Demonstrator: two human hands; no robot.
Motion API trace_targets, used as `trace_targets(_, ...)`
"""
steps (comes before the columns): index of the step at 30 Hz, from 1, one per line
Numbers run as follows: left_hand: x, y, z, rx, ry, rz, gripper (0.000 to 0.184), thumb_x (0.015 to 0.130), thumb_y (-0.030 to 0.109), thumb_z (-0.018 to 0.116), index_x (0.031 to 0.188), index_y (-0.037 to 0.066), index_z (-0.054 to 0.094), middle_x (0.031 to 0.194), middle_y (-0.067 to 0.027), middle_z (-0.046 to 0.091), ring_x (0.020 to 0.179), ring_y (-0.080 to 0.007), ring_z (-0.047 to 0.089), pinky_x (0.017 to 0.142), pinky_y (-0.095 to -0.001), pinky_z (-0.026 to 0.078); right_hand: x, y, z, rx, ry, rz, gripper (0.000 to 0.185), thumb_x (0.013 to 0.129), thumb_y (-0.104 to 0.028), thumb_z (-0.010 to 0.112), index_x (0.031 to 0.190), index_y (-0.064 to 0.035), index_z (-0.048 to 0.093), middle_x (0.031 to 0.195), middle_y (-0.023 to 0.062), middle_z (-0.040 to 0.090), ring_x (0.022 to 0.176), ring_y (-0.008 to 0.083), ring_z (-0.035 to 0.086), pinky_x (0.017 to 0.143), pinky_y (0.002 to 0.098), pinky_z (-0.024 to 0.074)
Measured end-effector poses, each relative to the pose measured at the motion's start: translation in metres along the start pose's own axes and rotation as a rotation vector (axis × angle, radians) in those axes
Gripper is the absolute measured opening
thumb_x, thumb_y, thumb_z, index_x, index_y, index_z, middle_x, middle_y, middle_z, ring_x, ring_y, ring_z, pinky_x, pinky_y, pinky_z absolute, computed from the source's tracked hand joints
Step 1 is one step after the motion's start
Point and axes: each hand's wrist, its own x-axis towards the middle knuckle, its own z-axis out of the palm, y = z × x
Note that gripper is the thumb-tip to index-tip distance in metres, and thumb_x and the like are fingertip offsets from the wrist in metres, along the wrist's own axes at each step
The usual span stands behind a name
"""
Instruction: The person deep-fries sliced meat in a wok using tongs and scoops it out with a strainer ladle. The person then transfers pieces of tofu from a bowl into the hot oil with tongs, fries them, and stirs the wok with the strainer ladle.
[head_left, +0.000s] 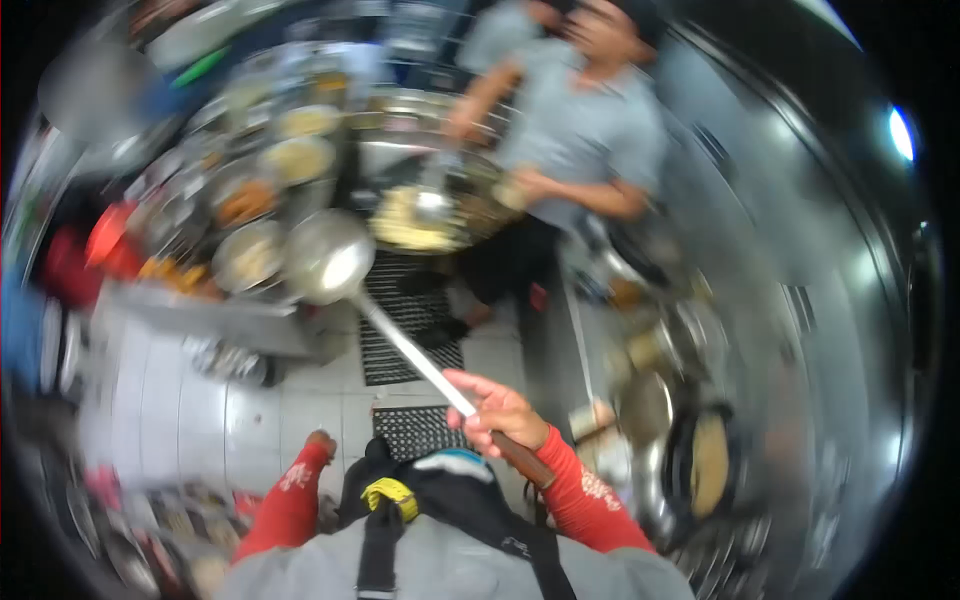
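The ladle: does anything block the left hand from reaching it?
Nothing visible does. The ladle is in the right hand; between it and the left hand I see only tiled floor and black mat below.

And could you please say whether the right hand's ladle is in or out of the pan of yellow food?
Out: the ladle shows its whole round end, left of that yellow food in the picture.

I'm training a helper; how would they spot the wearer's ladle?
Left of centre lies white tiled floor; to its right, the wearer's red-sleeved right hand. The ladle slants up-left from it, its long shaft and brown grip unlike the bowls behind.
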Motion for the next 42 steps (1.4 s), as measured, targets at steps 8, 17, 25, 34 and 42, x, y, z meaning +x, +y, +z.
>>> trace_targets(8,0.028,0.056,0.027,1.827,-0.29,0.899,0.028,0.075,0.041,0.068,0.067,0.014,0.07,0.068,-0.005,0.068,0.06,-0.0237,0.064,0.058,-0.0399,0.051,-0.301,0.093,-0.01,0.146,0.501,-0.422,0.075,0.084,0.0,0.059,0.149,-0.0076,0.022,0.101,0.0134,0.056,0.057,0.0064,0.049,0.045,0.0187,0.0442)
trace_targets(17,-0.026,0.25,0.212,0.363,-0.582,0.436,0.023,0.081,0.023,0.05,0.076,0.006,0.066,0.071,-0.0114,0.067,0.056,-0.0221,0.062,0.047,-0.0373,0.045,-0.468,0.251,0.013,0.166,1.539,-1.083,0.076,0.08,0.009,0.053,0.148,-0.0109,0.026,0.094,0.0124,0.061,0.053,0.0087,0.052,0.042,0.0219,0.0462)
trace_targets(25,-0.23,0.425,0.277,0.035,-0.474,0.798,0.016,0.087,0.021,0.056,0.09,0.006,0.06,0.08,-0.0071,0.065,0.069,-0.0189,0.064,0.057,-0.0322,0.051,-0.474,0.363,-0.082,-0.166,2.157,-0.66,0.066,0.081,0.002,0.054,0.144,-0.0033,0.032,0.101,0.0137,0.063,0.075,0.0185,0.062,0.063,0.0297,0.0509)
trace_targets(34,-0.255,0.451,0.335,0.147,-1.087,0.294,0.039,0.087,0.029,0.061,0.117,0.005,0.053,0.096,-0.0128,0.064,0.068,-0.0162,0.059,0.059,-0.0383,0.052,-0.441,0.436,-0.144,-0.546,2.323,0.123,0.072,0.073,-0.002,0.059,0.141,-0.0019,0.035,0.11,0.0295,0.057,0.103,0.0458,0.055,0.089,0.0466,0.0448)
trace_targets(42,-0.249,0.45,0.324,0.059,-1.331,0.436,0.054,0.086,0.012,0.055,0.135,0.001,0.037,0.094,-0.016,0.063,0.054,-0.013,0.052,0.043,-0.0248,0.042,-0.438,0.397,-0.125,-1.062,2.52,0.306,0.06,0.076,-0.006,0.063,0.133,-0.002,0.044,0.104,0.0259,0.058,0.096,0.0428,0.056,0.085,0.0441,0.0463)
